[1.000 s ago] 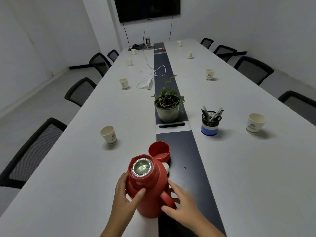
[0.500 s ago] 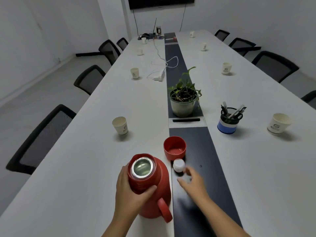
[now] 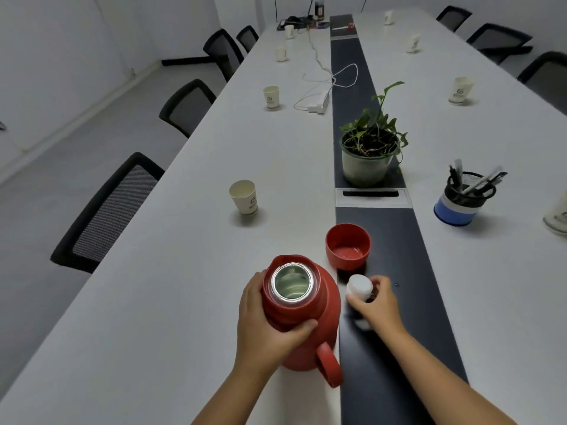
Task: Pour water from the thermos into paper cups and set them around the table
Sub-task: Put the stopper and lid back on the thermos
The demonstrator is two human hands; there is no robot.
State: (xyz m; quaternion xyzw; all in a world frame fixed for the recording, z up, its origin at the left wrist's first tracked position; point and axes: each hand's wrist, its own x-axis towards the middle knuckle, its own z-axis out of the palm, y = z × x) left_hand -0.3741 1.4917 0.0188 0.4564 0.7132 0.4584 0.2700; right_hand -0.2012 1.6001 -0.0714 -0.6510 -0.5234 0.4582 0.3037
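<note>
Standing upright at the near edge of the long white counter, the red thermos is open at the top, its shiny steel mouth facing up and its handle pointing toward six o'clock. The left grip is clamped on the thermos from its nine o'clock side: the palm lies against the shoulder, fingers curl round the far side, and the thumb presses the body just below the neck on the near side. The right grip sits at three o'clock of the thermos, over the dark centre strip, with fingers and thumb pinched round the white stopper. The stopper is just beside the thermos neck, not touching it; whether it rests on the strip or is lifted cannot be told.

At one o'clock from the thermos, close by, the red lid cup stands mouth up, straddling the edge of the strip. A paper cup stands at eleven o'clock, well apart from both grips. More paper cups are spread along the counter: one farther out on the left side, two more beyond it, and several on the right side, including one at two o'clock. A potted plant stands on the strip at twelve o'clock, with a mesh pen holder to its right and a white charger with cable beyond.
</note>
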